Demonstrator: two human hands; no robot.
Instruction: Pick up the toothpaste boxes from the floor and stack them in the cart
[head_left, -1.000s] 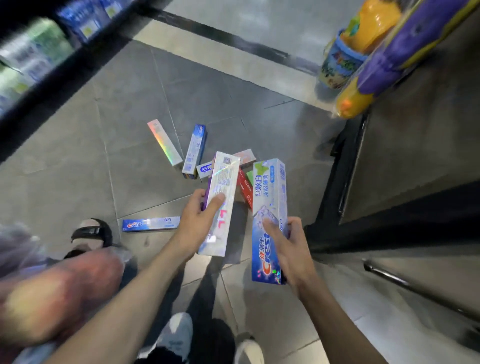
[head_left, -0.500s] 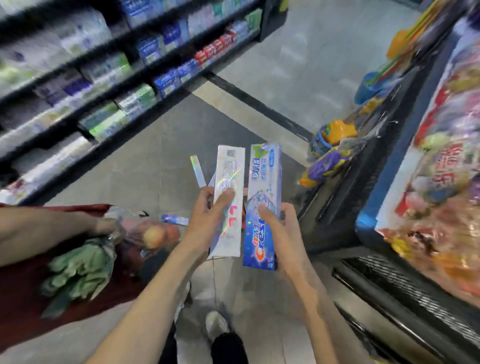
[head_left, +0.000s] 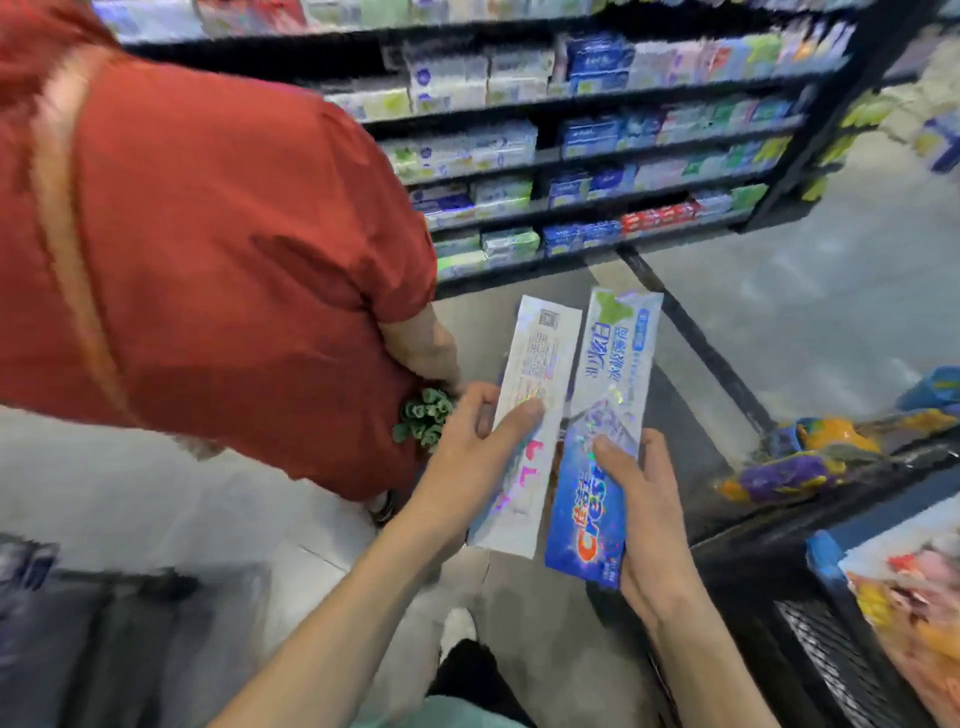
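You have two toothpaste boxes lifted off the floor, your left hand (head_left: 470, 447) grasping the white box (head_left: 530, 415) and your right hand (head_left: 644, 514) grasping the blue box (head_left: 602, 415) just right of it, but neither is stacked yet, and no cart shows clearly for them.

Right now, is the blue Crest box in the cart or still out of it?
Out. The right hand grips the blue Crest box in mid-air above the floor.
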